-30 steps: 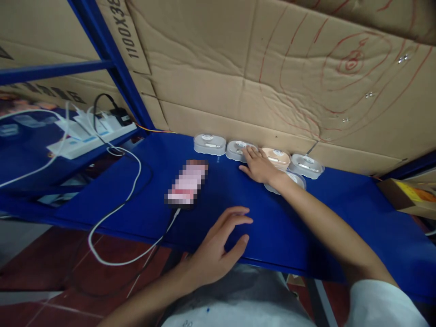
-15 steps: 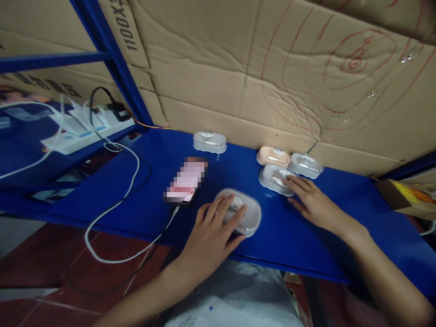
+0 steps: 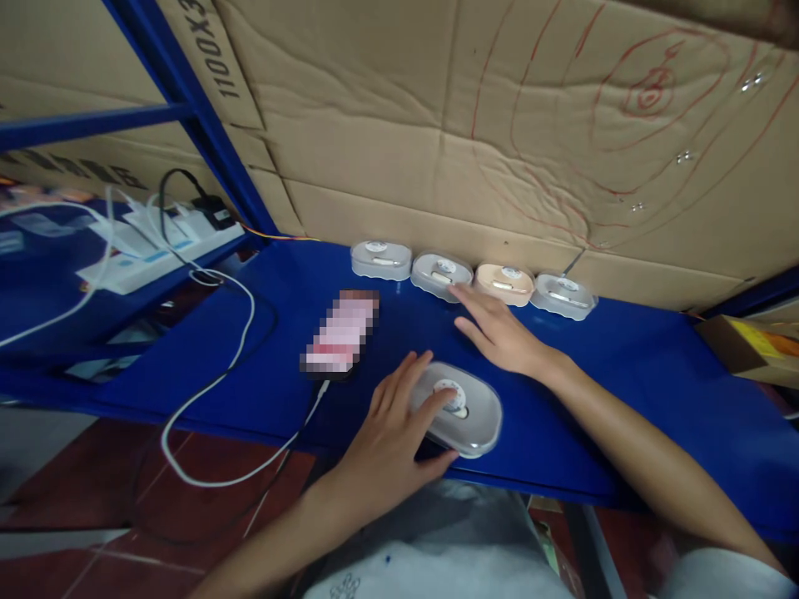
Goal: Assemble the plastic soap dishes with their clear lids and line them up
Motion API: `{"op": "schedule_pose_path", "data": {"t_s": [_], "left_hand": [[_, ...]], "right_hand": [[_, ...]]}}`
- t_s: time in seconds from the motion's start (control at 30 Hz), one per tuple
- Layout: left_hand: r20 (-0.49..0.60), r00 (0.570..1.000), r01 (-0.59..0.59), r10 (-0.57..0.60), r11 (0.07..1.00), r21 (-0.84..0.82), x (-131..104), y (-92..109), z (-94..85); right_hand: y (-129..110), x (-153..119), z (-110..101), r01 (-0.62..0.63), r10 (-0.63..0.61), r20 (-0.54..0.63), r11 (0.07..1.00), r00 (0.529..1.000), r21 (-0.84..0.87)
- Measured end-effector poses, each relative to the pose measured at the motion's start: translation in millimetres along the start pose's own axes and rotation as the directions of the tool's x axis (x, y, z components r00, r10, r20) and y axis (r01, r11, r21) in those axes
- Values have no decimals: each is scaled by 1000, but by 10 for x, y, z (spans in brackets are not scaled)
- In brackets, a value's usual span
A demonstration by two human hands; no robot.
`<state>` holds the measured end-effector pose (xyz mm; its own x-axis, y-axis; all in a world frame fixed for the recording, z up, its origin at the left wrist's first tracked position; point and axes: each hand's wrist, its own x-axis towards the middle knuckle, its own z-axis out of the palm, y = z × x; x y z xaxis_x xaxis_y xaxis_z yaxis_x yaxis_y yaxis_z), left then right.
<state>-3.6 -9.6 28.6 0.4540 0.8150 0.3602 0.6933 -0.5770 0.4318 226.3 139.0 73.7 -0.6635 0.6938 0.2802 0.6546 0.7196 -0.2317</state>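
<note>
In front of me on the blue table lies an oval grey box (image 3: 478,420) with a clear lid, a round label and a small white clip. My left hand (image 3: 399,416) rests over its left side, fingers spread, one fingertip on the label. My right hand (image 3: 499,329) reaches to the back, fingers stretched out, the fingertips at the front edge of a second grey oval box (image 3: 430,270). That box sits in a row with a third grey box (image 3: 374,260) on its left, a peach box (image 3: 499,287) and one more grey box (image 3: 565,301) on its right.
A phone (image 3: 343,329) with a blurred screen lies left of my hands, its white cable (image 3: 250,291) looping over the table edge. A power strip (image 3: 168,249) with plugs stands far left. Cardboard (image 3: 374,125) walls the back. An open carton (image 3: 749,345) sits at the right.
My right hand has moved left and back with a grey box, which now stands in the row left of the peach box. The near box has shifted slightly right and towards me.
</note>
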Motion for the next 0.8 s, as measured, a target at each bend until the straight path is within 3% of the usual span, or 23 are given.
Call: {"op": "schedule_pose_path", "data": {"t_s": [0.07,0.13,0.27,0.37,0.43,0.63,0.73,0.8], "left_hand": [[-28,998,56,-57,998,-31,16,-39,41],[-40,992,116,-118,992,-53,33,-72,72],[-4,989,148,-149,984,-103,48,-113,85],[43,988,156,-151,977,-145,42,-126,70],[72,982,185,-176,972,-146,35,-133,53],[163,967,219,-194,964,-149,41,-176,3],[142,979,170,-145,969,-182,52,-203,16],[85,981,187,-172,956,-225,51,-209,28]], "right_hand": [[-184,-278,-63,96,-106,59,983,993,154],[-363,-555,-94,142,-164,129,975,978,170],[-468,-890,-98,127,-154,149,976,977,176],[-285,-919,-114,125,-165,92,932,982,341],[-89,-881,-100,100,-125,46,926,991,364],[438,-791,130,-61,61,-1,991,998,118],[383,-807,115,-39,41,-43,998,998,52],[197,-828,42,66,-60,-73,995,996,79]]}}
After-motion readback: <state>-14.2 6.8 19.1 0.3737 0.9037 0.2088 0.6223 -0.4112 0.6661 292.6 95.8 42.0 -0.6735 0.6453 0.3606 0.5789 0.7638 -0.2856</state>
